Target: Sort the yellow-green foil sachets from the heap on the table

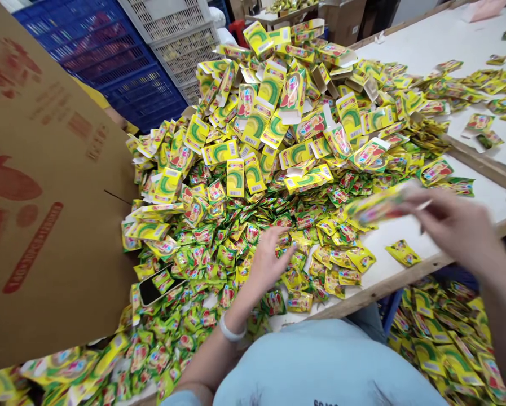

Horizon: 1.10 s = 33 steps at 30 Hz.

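My right hand (460, 225) pinches a small yellow and green carton (375, 207) by its right end, above the table's front edge. Motion blurs that carton, so whether its flap is closed cannot be told. My left hand (268, 259), thumb and fingers apart, reaches over a heap of small green and yellow packets (231, 256) and appears to hold nothing. Behind the packets rises a big pile of matching cartons (256, 127), several with flaps standing open. A single yellow packet (403, 253) lies on the white table (382, 242) below my right hand.
A large brown cardboard box (66, 214) stands on the left. A phone (153, 288) lies among the packets. Blue crates (146, 96) and white crates (185, 45) are stacked behind. More yellow cartons (439, 332) fill a container below the table at right. A wooden strip (485, 163) crosses the table.
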Tool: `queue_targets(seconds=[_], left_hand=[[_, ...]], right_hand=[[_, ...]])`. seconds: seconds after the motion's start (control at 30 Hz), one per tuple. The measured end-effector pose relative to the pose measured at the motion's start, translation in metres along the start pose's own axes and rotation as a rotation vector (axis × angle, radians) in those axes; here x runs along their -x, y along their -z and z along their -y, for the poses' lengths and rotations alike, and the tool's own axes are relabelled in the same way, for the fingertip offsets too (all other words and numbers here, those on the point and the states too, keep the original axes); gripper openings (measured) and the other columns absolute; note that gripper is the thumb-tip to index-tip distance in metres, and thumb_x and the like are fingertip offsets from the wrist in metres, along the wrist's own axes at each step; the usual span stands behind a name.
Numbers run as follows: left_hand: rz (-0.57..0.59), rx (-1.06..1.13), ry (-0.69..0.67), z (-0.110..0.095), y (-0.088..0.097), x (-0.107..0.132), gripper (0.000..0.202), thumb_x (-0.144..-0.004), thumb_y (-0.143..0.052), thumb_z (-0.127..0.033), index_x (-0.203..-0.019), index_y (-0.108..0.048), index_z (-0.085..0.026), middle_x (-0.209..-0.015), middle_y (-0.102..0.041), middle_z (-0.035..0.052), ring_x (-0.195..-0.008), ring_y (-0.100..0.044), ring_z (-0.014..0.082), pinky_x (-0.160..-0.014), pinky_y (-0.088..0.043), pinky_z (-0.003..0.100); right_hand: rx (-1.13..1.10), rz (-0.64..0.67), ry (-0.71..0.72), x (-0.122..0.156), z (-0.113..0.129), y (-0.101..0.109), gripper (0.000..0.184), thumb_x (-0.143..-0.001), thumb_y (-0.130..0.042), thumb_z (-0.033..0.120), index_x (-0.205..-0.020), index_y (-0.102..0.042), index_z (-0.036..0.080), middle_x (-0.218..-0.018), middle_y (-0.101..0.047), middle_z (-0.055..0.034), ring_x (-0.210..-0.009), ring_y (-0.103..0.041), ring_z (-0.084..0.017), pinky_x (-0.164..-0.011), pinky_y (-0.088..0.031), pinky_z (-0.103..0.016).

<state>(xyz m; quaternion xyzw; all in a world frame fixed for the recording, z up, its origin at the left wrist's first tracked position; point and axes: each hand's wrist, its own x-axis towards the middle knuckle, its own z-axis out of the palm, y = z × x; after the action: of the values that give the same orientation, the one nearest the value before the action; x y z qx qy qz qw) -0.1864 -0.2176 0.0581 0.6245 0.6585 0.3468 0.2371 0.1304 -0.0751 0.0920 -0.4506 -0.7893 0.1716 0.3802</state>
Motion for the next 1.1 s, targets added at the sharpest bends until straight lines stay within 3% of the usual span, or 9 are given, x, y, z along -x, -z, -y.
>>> queue_targets(seconds=[0.07,0.13,0.2,0.37,0.47,0.63,0.77,1.0,1.1], left_hand=[[-0.166,-0.286,-0.013,0.012,0.013,-0.013,0.023,-0.094,-0.056,-0.031,-0.113,-0.061,-0.020,-0.114,-0.063,0.0117,-0.114,-0.055,0.0277,-0.103,-0.042,0.046],[-0.157,-0.477,-0.018,0.023,0.018,-0.018,0.020,-0.094,-0.057,-0.031,-0.109,-0.062,-0.018,-0.111,-0.061,0.0116,-0.110,-0.055,0.0281,-0.098,-0.045,0.044],[-0.084,-0.599,-0.032,0.030,0.016,-0.018,0.026,-0.091,-0.064,-0.034,-0.110,-0.062,-0.017,-0.114,-0.059,0.0130,-0.112,-0.054,0.0301,-0.096,-0.045,0.045],[-0.072,-0.650,-0.027,0.038,0.010,-0.011,0.032,-0.088,-0.067,-0.039,-0.110,-0.063,-0.016,-0.117,-0.057,0.0144,-0.113,-0.051,0.0309,-0.096,-0.044,0.046],[-0.148,-0.578,-0.043,0.037,0.015,-0.014,0.027,-0.094,-0.059,-0.038,-0.112,-0.062,-0.018,-0.117,-0.057,0.0133,-0.113,-0.051,0.0287,-0.098,-0.042,0.045],[-0.125,-0.468,-0.063,0.029,0.014,-0.026,0.022,-0.095,-0.056,-0.032,-0.111,-0.063,-0.019,-0.116,-0.060,0.0115,-0.112,-0.052,0.0268,-0.098,-0.042,0.042],[-0.111,-0.356,-0.064,0.023,0.010,-0.029,0.020,-0.096,-0.054,-0.030,-0.110,-0.063,-0.020,-0.116,-0.061,0.0101,-0.111,-0.055,0.0252,-0.097,-0.043,0.041],[-0.045,-0.030,0.046,0.028,0.001,-0.030,0.043,-0.096,-0.053,-0.039,-0.135,-0.048,-0.019,-0.126,-0.061,0.0134,-0.117,-0.057,0.0248,-0.094,-0.047,0.039],[0.076,0.139,0.093,0.021,-0.011,-0.036,0.043,-0.096,-0.050,-0.048,-0.126,-0.052,-0.018,-0.108,-0.066,0.0092,-0.095,-0.063,0.0212,-0.080,-0.050,0.033]], right_hand=[[0.283,-0.234,-0.093,-0.021,-0.014,0.008,0.040,-0.089,-0.063,0.056,-0.111,-0.067,0.022,-0.109,-0.067,-0.0183,-0.080,-0.062,-0.025,-0.065,-0.040,-0.039],[0.312,-0.252,-0.072,-0.025,-0.009,-0.015,0.039,-0.091,-0.061,0.054,-0.111,-0.066,0.020,-0.106,-0.066,-0.0191,-0.086,-0.061,-0.028,-0.068,-0.041,-0.039],[0.155,-0.050,0.018,-0.013,0.011,-0.063,0.032,-0.092,-0.060,0.052,-0.095,-0.065,0.020,-0.083,-0.067,-0.0118,-0.078,-0.060,-0.026,-0.067,-0.043,-0.036],[0.208,0.488,0.120,0.038,0.054,-0.165,0.028,-0.082,-0.075,0.042,-0.087,-0.062,0.018,-0.090,-0.064,-0.0123,-0.088,-0.058,-0.030,-0.072,-0.045,-0.038],[0.060,0.533,0.111,0.038,0.045,-0.165,0.016,-0.086,-0.071,0.031,-0.087,-0.059,0.019,-0.089,-0.063,-0.0080,-0.088,-0.057,-0.026,-0.076,-0.046,-0.036],[-0.136,0.462,0.086,-0.013,0.017,-0.148,0.013,-0.086,-0.068,0.028,-0.083,-0.058,0.020,-0.104,-0.060,-0.0098,-0.101,-0.053,-0.026,-0.088,-0.042,-0.038],[-0.210,0.491,0.021,-0.039,0.012,-0.164,0.012,-0.082,-0.068,0.025,-0.079,-0.057,0.021,-0.081,-0.060,-0.0035,-0.083,-0.053,-0.021,-0.075,-0.041,-0.032],[-0.427,0.425,-0.068,-0.017,0.020,-0.166,0.026,-0.089,-0.059,0.042,-0.075,-0.050,0.021,-0.074,-0.060,-0.0001,-0.069,-0.055,-0.016,-0.065,-0.046,-0.029],[-0.644,0.365,-0.112,-0.003,0.034,-0.155,0.030,-0.088,-0.062,0.048,-0.077,-0.051,0.021,-0.075,-0.060,0.0007,-0.069,-0.058,-0.015,-0.067,-0.050,-0.030]])
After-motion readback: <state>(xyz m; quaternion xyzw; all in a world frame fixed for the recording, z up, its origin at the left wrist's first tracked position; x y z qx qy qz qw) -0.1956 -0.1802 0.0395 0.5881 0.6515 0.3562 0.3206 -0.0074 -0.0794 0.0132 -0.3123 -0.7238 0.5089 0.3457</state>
